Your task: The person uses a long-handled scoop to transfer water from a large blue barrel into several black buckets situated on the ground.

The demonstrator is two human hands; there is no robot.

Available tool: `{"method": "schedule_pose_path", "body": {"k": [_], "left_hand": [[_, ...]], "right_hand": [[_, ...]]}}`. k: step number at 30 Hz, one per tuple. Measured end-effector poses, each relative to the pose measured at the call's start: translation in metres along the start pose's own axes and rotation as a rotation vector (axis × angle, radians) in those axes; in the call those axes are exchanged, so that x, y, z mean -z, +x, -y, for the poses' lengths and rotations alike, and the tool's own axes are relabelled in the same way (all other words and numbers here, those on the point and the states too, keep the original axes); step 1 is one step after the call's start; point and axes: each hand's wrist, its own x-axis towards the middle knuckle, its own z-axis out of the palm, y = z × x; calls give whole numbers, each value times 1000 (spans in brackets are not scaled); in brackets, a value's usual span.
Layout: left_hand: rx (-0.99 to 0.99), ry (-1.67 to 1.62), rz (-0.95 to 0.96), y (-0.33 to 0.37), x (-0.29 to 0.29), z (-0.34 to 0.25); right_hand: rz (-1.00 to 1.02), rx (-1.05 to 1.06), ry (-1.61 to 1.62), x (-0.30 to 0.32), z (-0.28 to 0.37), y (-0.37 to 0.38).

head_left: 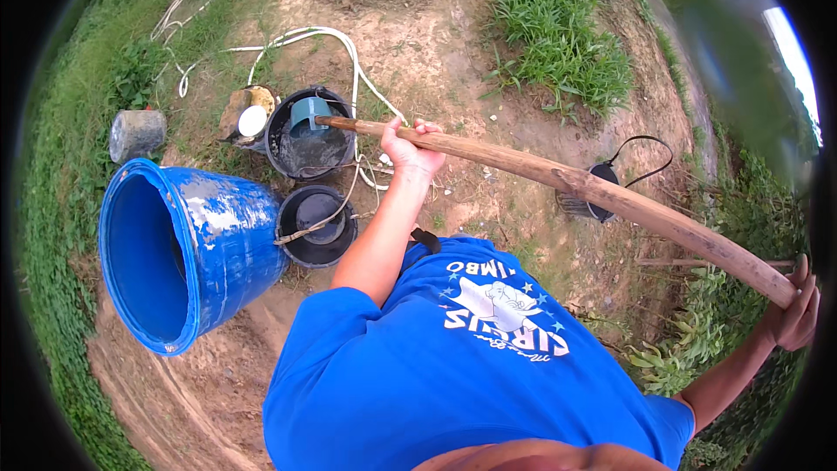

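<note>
A long wooden-handled tool, which looks like a hoe, lies slantwise across the view in front of my body. My left hand is closed round its shaft, fairly near the head. At the butt end, my right hand holds the handle with the fingers loosely bent against it. The tool's teal head is inside a black bucket at its far side. Grey, wet-looking matter covers the bucket's bottom; the head's lower edge is hard to make out.
A second black bucket with a rope handle stands nearer, beside a large blue tub tipped on its side. A white hose curls behind. A small black pail lies right; a grey container lies left. Grass grows ahead.
</note>
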Motion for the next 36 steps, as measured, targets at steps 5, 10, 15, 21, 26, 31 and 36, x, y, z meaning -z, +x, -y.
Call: {"method": "schedule_pose_path", "body": {"k": [5,10,15,21,26,31,36], "left_hand": [[-9,-25,96,23,28,-26],[10,24,55,48,60,-40],[-82,233,-175,73,96,-53],[-52,209,-269,103,166,-56],[103,403,-410,129,202,-47],[102,667,-529,138,236,-21],[128,778,-682,126,251,15]], "right_hand": [[-34,-20,-62,20,42,8],[29,46,104,44,79,41],[205,93,332,55,108,51],[644,-3,660,69,140,16],[1020,-111,790,73,153,-46],[1282,-194,874,75,158,-124],[1374,-233,864,80,156,-190]]}}
